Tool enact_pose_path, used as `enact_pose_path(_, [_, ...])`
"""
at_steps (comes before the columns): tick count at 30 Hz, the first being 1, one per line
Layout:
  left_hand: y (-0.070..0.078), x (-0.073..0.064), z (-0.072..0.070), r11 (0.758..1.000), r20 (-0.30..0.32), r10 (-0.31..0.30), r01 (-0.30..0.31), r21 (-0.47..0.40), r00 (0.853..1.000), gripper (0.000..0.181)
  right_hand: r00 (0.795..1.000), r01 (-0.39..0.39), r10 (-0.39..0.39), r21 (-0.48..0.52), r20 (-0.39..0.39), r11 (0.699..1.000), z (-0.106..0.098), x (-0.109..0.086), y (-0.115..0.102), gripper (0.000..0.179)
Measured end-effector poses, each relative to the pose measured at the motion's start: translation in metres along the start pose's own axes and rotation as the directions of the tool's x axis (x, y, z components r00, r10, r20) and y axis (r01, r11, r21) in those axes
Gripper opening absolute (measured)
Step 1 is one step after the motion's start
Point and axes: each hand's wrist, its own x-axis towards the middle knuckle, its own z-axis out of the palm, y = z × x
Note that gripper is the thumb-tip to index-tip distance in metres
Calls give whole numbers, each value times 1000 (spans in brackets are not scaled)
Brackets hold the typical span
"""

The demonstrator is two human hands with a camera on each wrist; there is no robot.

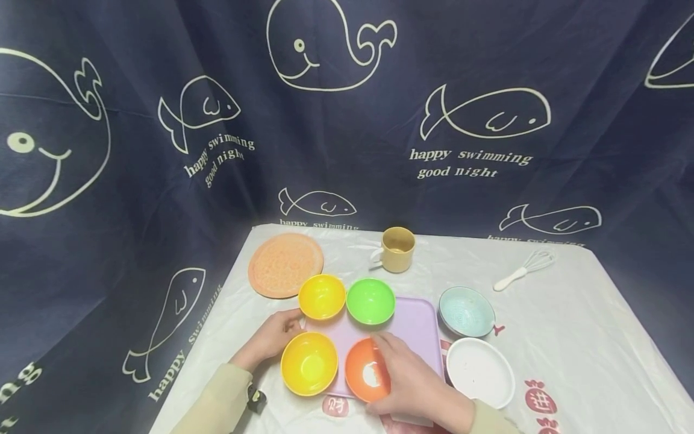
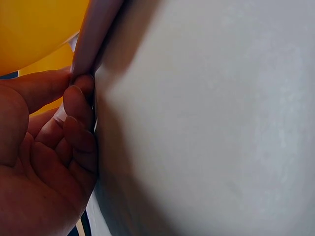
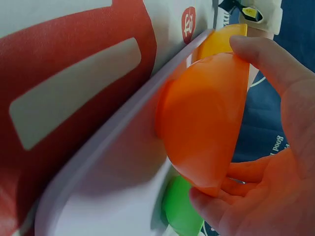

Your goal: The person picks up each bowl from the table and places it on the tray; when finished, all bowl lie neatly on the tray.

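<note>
A light purple tray (image 1: pixel 417 328) carries an orange bowl (image 1: pixel 358 371), a green bowl (image 1: pixel 371 300) and two yellow bowls, one at the back left (image 1: pixel 322 296) and one at the front left (image 1: pixel 309 364). My left hand (image 1: pixel 278 334) pinches the tray's left edge; the left wrist view shows its thumb and curled fingers at the tray rim (image 2: pixel 96 34). With thumb and fingers on opposite sides of the rim, my right hand (image 1: pixel 409 377) grips the orange bowl (image 3: pixel 204 118). That bowl's base appears to touch the tray, though I cannot tell how firmly it rests there.
Right of the tray stand a pale blue bowl (image 1: pixel 467 311) and a white bowl (image 1: pixel 480 372). A whisk (image 1: pixel 525 270) lies at the back right. Behind the tray are a tan mug (image 1: pixel 397 249) and a round orange-brown mat (image 1: pixel 285 265). A dark curtain (image 1: pixel 347 132) hangs behind the table.
</note>
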Motion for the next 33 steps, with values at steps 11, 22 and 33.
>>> enact_pose_path(11, [1,1,1,1000,12,-2,2,-25,1000,52,1000,-10,10,9,20,1000,7,-1,-8,124])
enact_pose_path(22, [0,0,0,1000,12,17,-17,-10,1000,49,1000,2,-2,24,4,1000,1,-5,-9,126])
enact_pose_path(33, [-2,0,1,1000,13,10,-10,-23,1000,50,971,-149,142,-23,-190,989,-48,-52,18,126])
